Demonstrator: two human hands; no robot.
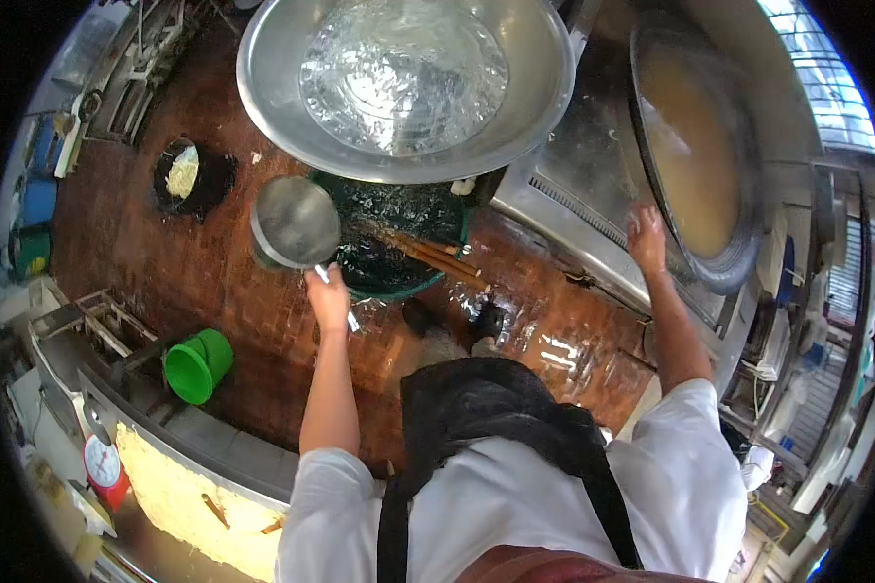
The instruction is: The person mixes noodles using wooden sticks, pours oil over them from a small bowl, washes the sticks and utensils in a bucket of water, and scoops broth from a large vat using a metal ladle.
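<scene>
My left hand (329, 294) is closed round the handle of a round metal pan (299, 222), held out over the floor. Beside the pan lies a dark green tub (371, 282) of dark water, with wooden sticks (436, 258) across it. A large metal basin (272, 107) holding clear, rippling water fills the top centre. My right hand (645, 233) has its fingers apart and nothing visible in it, near the rim of a big wok (690, 155) of cloudy brown liquid. Whether it touches the rim I cannot tell.
The red-brown floor (253, 321) is wet near my feet. A black bucket (202, 194) and a green bucket (197, 367) stand on the left. The metal stove (578, 180) edges the right side. At lower left are a red scale (104, 468) and a yellow-topped table (180, 486).
</scene>
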